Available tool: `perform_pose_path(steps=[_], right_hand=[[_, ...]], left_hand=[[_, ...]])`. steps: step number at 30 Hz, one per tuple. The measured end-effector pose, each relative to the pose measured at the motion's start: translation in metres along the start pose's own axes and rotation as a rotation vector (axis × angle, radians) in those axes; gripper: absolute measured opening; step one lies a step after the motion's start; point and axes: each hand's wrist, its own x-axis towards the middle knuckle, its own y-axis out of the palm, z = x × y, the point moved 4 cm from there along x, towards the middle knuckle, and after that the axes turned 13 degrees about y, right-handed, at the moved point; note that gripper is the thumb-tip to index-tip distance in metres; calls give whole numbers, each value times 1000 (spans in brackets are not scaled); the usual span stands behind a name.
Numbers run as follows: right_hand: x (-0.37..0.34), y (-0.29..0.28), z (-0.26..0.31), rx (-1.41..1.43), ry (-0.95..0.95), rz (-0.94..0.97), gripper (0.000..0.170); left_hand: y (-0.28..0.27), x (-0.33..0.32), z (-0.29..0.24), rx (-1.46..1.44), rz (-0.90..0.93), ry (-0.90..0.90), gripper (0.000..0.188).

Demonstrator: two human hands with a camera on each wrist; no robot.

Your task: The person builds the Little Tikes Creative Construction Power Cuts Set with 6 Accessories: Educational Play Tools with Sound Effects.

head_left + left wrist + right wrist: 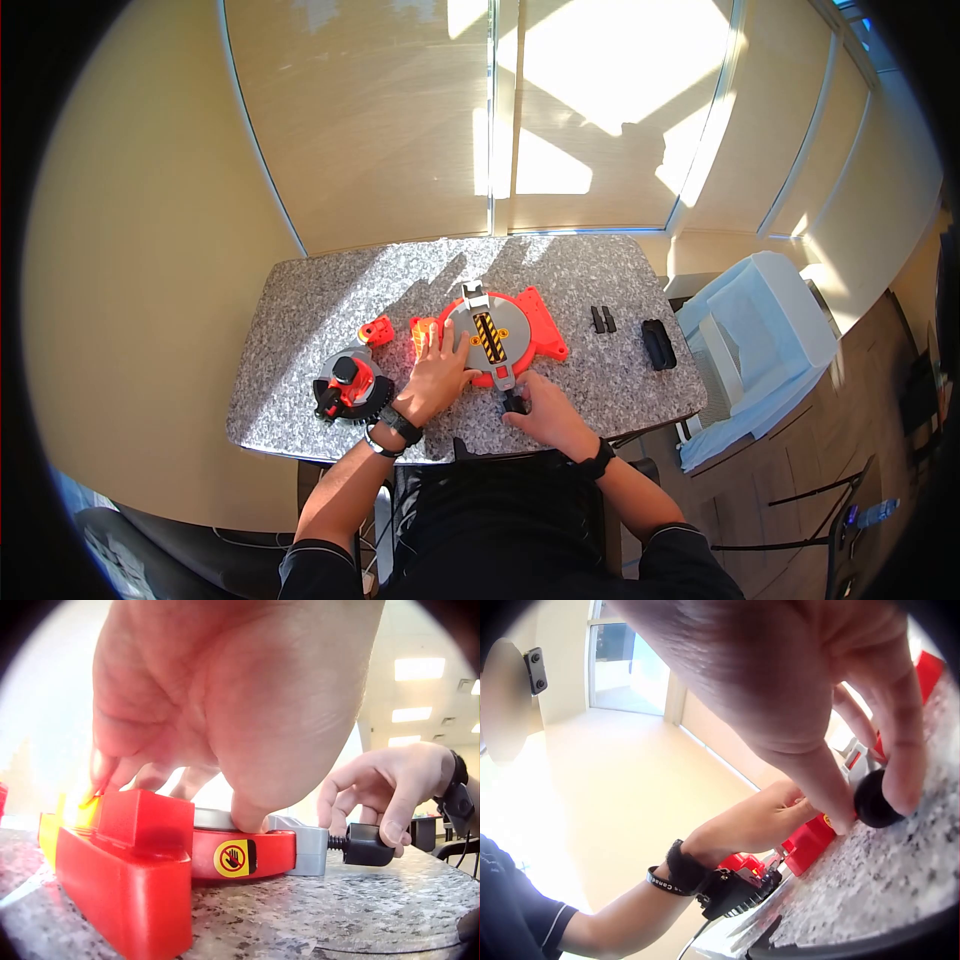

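A toy saw base in red plastic (542,325) lies flat on the table, with a round grey turntable (515,345) and a black-and-yellow striped strip across it. My left hand (437,378) rests on its left side with fingers spread, thumb near the front rim. From the front of the base sticks out a grey arm (309,851) with a short black screw thread. At the end of that thread is a black knob (371,846), pinched between the thumb and fingers of my right hand (552,412). The right wrist view shows the knob's round end (875,799) between the fingertips.
Left of the base stands a red, grey and black toy saw head (352,385), with a small red part (376,331) behind it. Two small black pieces (603,319) and a black hollow part (658,344) lie to the right. A blue-draped bin (765,310) stands beyond the table's right edge.
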Motion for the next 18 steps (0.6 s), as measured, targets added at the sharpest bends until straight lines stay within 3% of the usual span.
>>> perform_pose_path(steps=[6,10,12,16,18], right_hand=[[1,1,-4,84,117,88,51],[1,3,-1,51,57,50,50],[0,1,2,-17,-43,-62,52],[2,2,-1,4,-33,-35,51],[2,0,0,8,63,41,49]], left_hand=[[-1,1,-1,10,-3,1,75],[0,1,0,25,-11,7,75],[1,1,1,27,-8,7,75],[0,1,0,19,10,-1,75],[-1,1,0,14,12,-5,75]])
